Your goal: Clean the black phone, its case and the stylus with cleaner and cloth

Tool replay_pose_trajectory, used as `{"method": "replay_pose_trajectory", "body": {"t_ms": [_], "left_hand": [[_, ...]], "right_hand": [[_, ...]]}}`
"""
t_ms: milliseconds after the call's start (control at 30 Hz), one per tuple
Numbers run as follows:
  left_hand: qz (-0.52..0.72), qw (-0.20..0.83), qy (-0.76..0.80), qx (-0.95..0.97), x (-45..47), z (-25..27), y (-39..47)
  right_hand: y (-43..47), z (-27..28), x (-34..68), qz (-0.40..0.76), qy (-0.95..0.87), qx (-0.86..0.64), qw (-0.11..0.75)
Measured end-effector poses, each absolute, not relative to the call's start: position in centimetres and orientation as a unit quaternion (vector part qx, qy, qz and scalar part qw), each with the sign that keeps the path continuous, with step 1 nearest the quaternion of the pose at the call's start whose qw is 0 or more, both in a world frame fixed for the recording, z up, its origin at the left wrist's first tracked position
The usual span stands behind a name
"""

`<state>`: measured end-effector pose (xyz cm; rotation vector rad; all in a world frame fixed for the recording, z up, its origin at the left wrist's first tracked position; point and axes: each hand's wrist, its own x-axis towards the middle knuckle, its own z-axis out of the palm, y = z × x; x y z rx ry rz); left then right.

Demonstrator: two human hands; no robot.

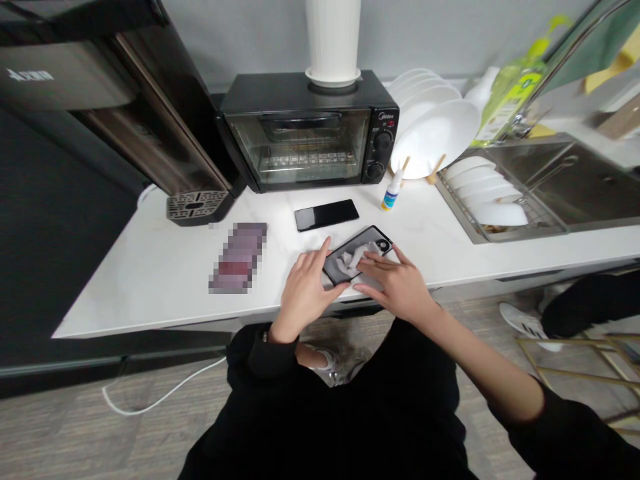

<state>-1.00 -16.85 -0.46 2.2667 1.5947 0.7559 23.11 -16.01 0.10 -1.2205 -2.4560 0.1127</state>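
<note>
A smartphone point(371, 236) with a grey back and a round camera ring lies near the counter's front edge, back side up and slanted. My left hand point(306, 283) grips its left end, thumb along the near edge and fingers at the far side. On the phone's back sits a crumpled white wipe point(351, 259); the fingers of my right hand point(397, 281) press on it, with the thumb by the phone's near edge. Behind lies a second phone point(327, 215), dark screen up. A small spray bottle point(392, 192) with a white top stands to its right.
The white counter point(150, 280) carries a pixelated purple-red item point(237, 259) on the left. A toaster oven point(305, 147) and a drink dispenser point(195, 207) stand behind. To the right are white plates point(435, 133), a sink point(565, 173) and a green pump bottle point(515, 100). Another person's shoe point(525, 323) shows lower right.
</note>
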Motion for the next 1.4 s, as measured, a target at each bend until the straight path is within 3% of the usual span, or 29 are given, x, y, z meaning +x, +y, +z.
{"method": "replay_pose_trajectory", "body": {"t_ms": [133,367,500,733,1033,1267,1400], "left_hand": [[0.261,0.128,0.552,0.782,-0.8,-0.3,-16.7],[0.262,0.127,0.548,0.784,-0.8,-0.3,-16.6],[0.266,0.135,0.553,0.778,-0.9,-0.4,-16.4],[0.241,0.12,0.552,0.79,-1.2,-0.6,-16.7],[0.238,0.098,0.571,0.78,-0.5,-0.3,-16.6],[0.235,0.107,0.56,0.788,-0.9,-0.6,-16.8],[0.242,0.095,0.558,0.788,-0.8,-0.6,-16.8]], "right_hand": [[-14.6,-0.8,24.6,-0.022,-0.84,-0.497,0.216],[-15.1,-2.7,21.6,-0.02,-0.797,-0.548,0.254],[-15.3,-2.1,20.2,-0.015,-0.819,-0.523,0.236],[-16.9,-1.1,17.5,0.094,-0.905,-0.352,0.219],[-12.6,-1.3,22.1,0.008,-0.824,-0.512,0.243],[-16.9,-1.1,17.9,0.098,-0.895,-0.376,0.217],[-14.3,-0.9,20.3,0.057,-0.857,-0.46,0.224]]}}
